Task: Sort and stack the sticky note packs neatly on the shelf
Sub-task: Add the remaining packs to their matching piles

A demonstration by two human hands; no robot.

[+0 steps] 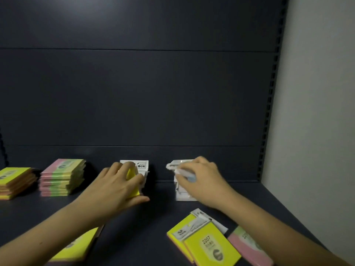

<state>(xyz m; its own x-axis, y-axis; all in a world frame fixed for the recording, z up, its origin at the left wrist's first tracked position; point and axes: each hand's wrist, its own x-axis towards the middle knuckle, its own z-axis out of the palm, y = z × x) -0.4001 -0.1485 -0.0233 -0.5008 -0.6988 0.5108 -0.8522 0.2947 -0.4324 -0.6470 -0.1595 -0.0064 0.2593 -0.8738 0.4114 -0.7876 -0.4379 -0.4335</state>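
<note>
Head view: much is blurred by motion or covered by the hands. The left hand (117, 186) covers most of a yellow sticky note pack (132, 184) that leans against a white-labelled pack stack (141, 167) at about 12 o'clock on the dark shelf (157, 212); its fingers (123, 167) curl over the pack's top and the thumb lies under its lower edge, so they are clamped on it. The right hand (199, 181), at about 1 o'clock, hides the top of a white pack stack (182, 194); its fingers pinch a smeared white wrapper or pack edge (173, 167), though what exactly it is cannot be made out.

At 9 o'clock stand two stacks: a yellow stack (15, 182), cut off by the left frame edge, and beside it a pink-green stack (62, 177); single packs in either cannot be counted surely.

Near the front edge lie loose packs: at 5 o'clock two overlapping yellow packs (209, 244), the upper one printed "2207", with a white pack (211, 220) partly under them; a pink-green pack (247, 244) is half hidden by the right forearm; at 7 o'clock a yellow pack (76, 248) lies under the left forearm.
</note>
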